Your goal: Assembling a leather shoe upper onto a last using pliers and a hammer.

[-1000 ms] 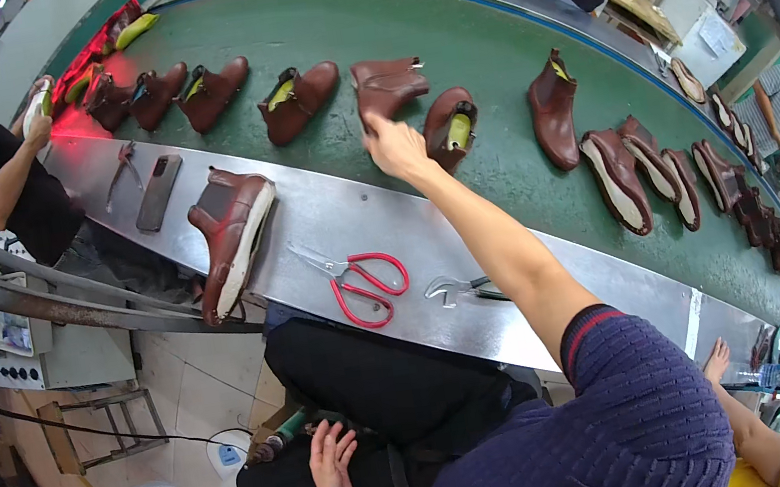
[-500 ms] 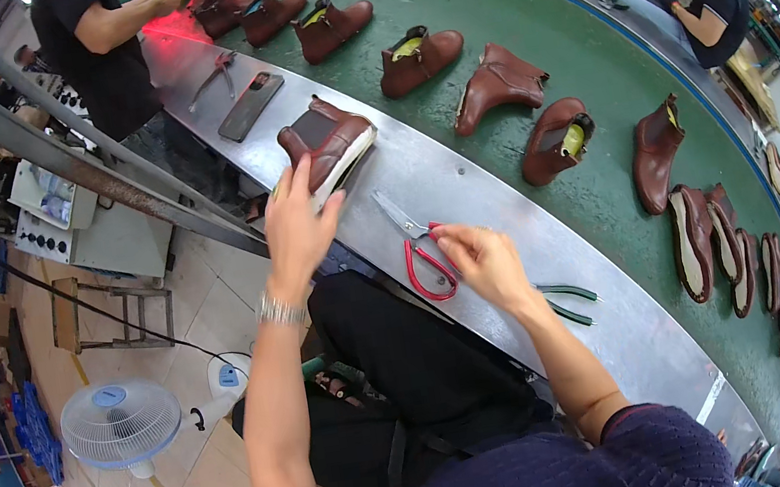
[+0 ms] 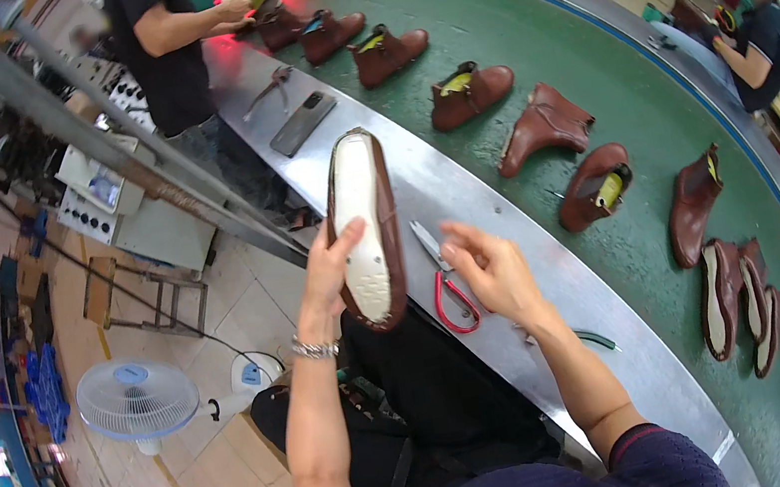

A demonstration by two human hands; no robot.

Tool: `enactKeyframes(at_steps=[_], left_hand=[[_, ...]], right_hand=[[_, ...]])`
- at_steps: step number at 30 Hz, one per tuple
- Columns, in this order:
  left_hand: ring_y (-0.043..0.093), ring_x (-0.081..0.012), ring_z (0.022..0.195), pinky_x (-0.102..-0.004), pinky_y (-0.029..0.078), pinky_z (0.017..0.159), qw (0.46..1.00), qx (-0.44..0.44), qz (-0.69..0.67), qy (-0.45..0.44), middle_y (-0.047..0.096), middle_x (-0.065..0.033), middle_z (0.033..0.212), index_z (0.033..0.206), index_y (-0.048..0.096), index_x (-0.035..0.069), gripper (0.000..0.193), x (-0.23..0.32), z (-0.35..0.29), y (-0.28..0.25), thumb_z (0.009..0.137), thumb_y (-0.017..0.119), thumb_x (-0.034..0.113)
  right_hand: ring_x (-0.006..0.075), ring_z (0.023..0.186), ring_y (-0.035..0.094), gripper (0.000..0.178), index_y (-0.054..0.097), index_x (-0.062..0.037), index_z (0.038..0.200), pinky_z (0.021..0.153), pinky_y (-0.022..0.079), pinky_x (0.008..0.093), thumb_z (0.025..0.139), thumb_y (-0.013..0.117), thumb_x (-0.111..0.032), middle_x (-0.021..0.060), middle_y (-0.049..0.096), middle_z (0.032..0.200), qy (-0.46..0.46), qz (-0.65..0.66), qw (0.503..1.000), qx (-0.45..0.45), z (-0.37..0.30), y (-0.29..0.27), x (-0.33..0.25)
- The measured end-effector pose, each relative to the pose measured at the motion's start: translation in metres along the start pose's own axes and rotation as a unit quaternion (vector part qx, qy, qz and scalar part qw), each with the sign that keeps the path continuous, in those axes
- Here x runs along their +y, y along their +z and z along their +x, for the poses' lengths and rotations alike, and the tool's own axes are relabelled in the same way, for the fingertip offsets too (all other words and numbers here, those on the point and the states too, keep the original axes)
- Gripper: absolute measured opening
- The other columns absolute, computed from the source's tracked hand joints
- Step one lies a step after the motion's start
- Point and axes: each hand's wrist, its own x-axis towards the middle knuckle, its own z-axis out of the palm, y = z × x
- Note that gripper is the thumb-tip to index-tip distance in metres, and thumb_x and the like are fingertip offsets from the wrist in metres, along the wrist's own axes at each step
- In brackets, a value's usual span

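My left hand [image 3: 324,271] grips a brown leather boot [image 3: 366,232], its pale sole turned up toward me and the thumb pressed on it. The boot is held above the metal ledge, upper facing away. My right hand [image 3: 495,273] hovers by the red-handled scissors [image 3: 430,243], fingers loosely bent and apart, with nothing seen in them. The scissors lie on the ledge, blades pointing away. Partly behind my right forearm is a green-handled tool [image 3: 594,339].
A dark phone [image 3: 304,123] and another hand tool [image 3: 271,88] lie farther up the metal ledge [image 3: 507,216]. Several brown boots [image 3: 471,95] stand or lie on the green belt [image 3: 636,136]. One co-worker [image 3: 165,55] is at far left, another [image 3: 753,38] across the belt. A fan [image 3: 138,400] stands at lower left.
My left hand has lifted the boot off the ledge and turned its sole toward me. My right hand has come off the scissors' handle. The view has shifted somewhat.
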Motion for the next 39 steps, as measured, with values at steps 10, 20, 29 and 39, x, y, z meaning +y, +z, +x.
enactKeyframes(at_steps=[10, 20, 29, 39], left_hand=[[0.040, -0.0189, 0.134, -0.0352, 0.041, 0.107, 0.971, -0.096, 0.150, 0.157, 0.031, -0.0081, 0.153, 0.157, -0.002, 0.022, 0.124, 0.010, -0.023, 0.007, 0.068, 0.079, -0.010], [0.038, -0.0245, 0.139, -0.0374, 0.038, 0.110, 0.921, -0.060, 0.285, 0.259, 0.026, -0.0126, 0.157, 0.155, 0.009, 0.009, 0.113, 0.017, -0.032, 0.017, 0.070, 0.083, 0.005], [0.050, -0.0306, 0.130, -0.0379, 0.045, 0.104, 0.893, 0.011, 0.322, 0.314, 0.045, -0.0159, 0.146, 0.143, 0.043, 0.001, 0.094, 0.037, -0.056, 0.019, 0.062, 0.088, 0.015], [0.067, -0.0294, 0.108, -0.0340, 0.054, 0.090, 0.821, 0.026, 0.435, 0.368, 0.061, -0.0236, 0.125, 0.125, 0.061, -0.004, 0.072, 0.043, -0.056, 0.023, 0.060, 0.088, 0.014]], right_hand=[[0.0344, 0.097, 0.068, 0.072, 0.047, -0.0046, 0.139, 0.082, 0.053, 0.0389, 0.078, 0.078, -0.027, 0.0209, 0.066, 0.114, -0.200, -0.095, 0.975, -0.016, 0.043, 0.032, -0.056], [0.0271, 0.113, 0.061, 0.074, 0.040, -0.0052, 0.146, 0.097, 0.051, 0.0380, 0.080, 0.072, -0.001, 0.0187, 0.056, 0.133, -0.239, -0.103, 0.964, -0.061, 0.031, 0.025, -0.028], [0.0248, 0.113, 0.059, 0.072, 0.048, -0.0091, 0.142, 0.094, 0.050, 0.0397, 0.078, 0.077, -0.025, 0.0134, 0.057, 0.132, -0.186, 0.036, 0.962, -0.194, 0.048, -0.009, -0.059], [0.0180, 0.083, 0.063, 0.051, 0.063, -0.0115, 0.119, 0.066, 0.061, 0.0314, 0.072, 0.083, -0.022, 0.0081, 0.064, 0.107, -0.187, -0.172, 0.876, -0.410, 0.116, -0.012, -0.122]])
